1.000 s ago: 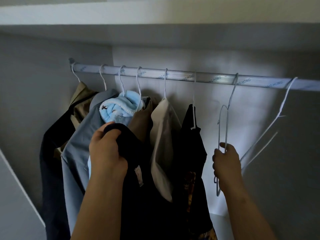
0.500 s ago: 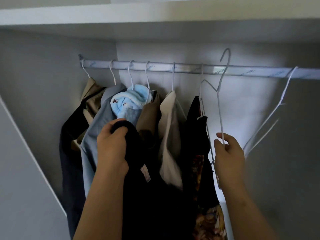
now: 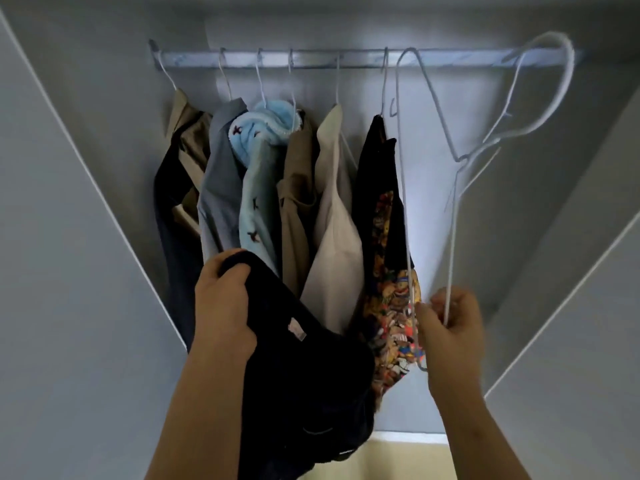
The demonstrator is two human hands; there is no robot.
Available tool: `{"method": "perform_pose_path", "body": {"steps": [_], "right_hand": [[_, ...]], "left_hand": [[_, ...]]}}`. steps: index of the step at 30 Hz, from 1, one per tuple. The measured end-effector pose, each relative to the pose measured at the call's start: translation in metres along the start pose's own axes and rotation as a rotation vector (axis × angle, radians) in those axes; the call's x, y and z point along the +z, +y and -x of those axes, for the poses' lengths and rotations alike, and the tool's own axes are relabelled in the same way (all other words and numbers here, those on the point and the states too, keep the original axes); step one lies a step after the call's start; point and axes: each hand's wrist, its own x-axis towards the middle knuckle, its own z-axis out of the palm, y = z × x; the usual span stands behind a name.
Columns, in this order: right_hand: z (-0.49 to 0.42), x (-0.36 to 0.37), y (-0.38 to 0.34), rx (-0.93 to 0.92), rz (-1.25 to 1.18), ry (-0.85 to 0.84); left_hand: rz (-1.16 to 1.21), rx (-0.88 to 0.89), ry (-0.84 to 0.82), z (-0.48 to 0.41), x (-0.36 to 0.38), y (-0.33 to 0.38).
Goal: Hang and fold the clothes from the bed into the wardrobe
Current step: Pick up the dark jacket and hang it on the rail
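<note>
My left hand is shut on a dark navy garment that droops below it, in front of the hung clothes. My right hand pinches the lower wire of an empty white wire hanger. That hanger is off the wardrobe rail, and its hook points up and to the right. On the rail hang several clothes: a grey-blue shirt, a light blue fleece, a cream garment and a black one with a colourful print.
Another empty white hanger hangs at the rail's right end. Grey wardrobe walls close in at left and right. A strip of yellowish floor shows at the bottom.
My right hand has lifted the empty hanger off the rail and pulled it down toward me. My left hand has come lower with the dark garment. The view has tilted downward.
</note>
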Motion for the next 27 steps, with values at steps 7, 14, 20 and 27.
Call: {"method": "perform_pose_path", "body": {"steps": [7, 14, 20, 27], "right_hand": [[0.037, -0.030, -0.008, 0.155, 0.198, -0.189], [0.037, -0.044, -0.021, 0.173, 0.049, -0.176], [0.034, -0.064, -0.018, 0.196, 0.024, 0.092], [0.025, -0.080, -0.023, 0.262, -0.113, -0.172]], "left_hand": [[-0.021, -0.031, -0.074, 0.030, -0.015, -0.007], [-0.043, -0.020, -0.044, 0.040, -0.020, -0.010], [-0.089, -0.073, -0.085, 0.048, -0.017, -0.013], [-0.141, -0.048, -0.016, 0.050, -0.022, -0.022]]}}
